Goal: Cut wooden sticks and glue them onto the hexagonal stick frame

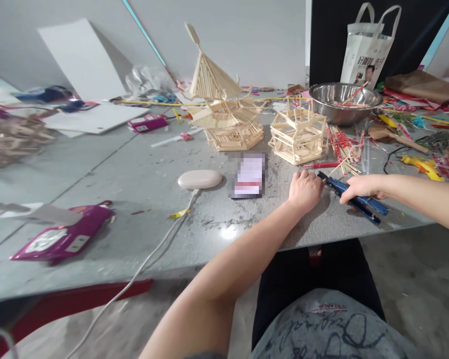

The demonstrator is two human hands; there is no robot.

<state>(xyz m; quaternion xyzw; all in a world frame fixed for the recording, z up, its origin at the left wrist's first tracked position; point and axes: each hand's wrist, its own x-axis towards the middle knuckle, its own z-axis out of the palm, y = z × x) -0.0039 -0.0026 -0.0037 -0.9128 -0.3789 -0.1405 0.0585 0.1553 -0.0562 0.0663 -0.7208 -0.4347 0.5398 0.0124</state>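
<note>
My right hand is wrapped round a blue two-armed hand tool, which looks like a long stapler. Its two arms stand slightly apart toward me, and its far end lies beside my left hand. The fingers of my left hand are closed at that end, around a thin wooden stick that slants across the tool's tip. Just beyond, an open six-sided stick frame stands on the table. To its left rises a tiered stick pagoda with a pointed roof.
Red-and-white wrapped sticks lie beside a steel bowl. A yellow glue gun is at right. A phone, a white oval device with a cable, and a purple power strip occupy the table.
</note>
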